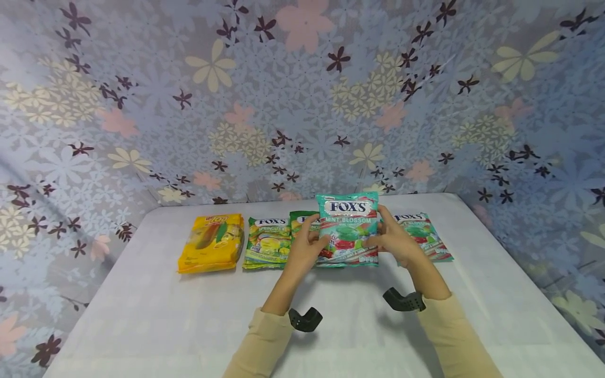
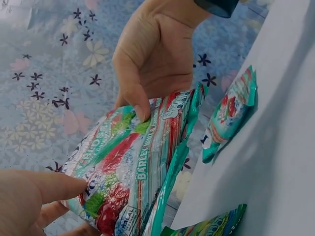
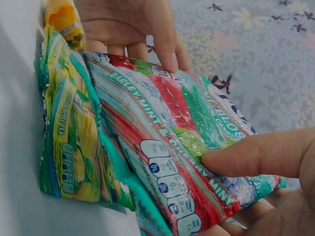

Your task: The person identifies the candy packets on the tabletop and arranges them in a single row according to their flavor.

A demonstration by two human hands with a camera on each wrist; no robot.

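Note:
Both hands hold up a teal Fox's Mint Blossom candy bag [image 1: 348, 231], its printed front toward the head camera. My left hand [image 1: 304, 247] grips its left side, thumb on the front and fingers behind. On the opposite side, my right hand [image 1: 396, 240] pinches the bag the same way, its thumb [image 3: 246, 155] pressing near the fruit picture. Partly hidden behind the held bag and left hand lies a green Fox's Spring Tea bag [image 1: 299, 223]. A second Mint Blossom bag [image 1: 422, 236] lies on the table behind the right hand.
Another Spring Tea bag [image 1: 268, 242] lies left of the hands. Farther left is a yellow bag [image 1: 212, 242] with pictured fruit. The bags lie in a row on a white-covered table [image 1: 198, 325], with a floral cloth [image 1: 302, 105] hanging behind. Each wrist wears a black camera mount [image 1: 306, 319].

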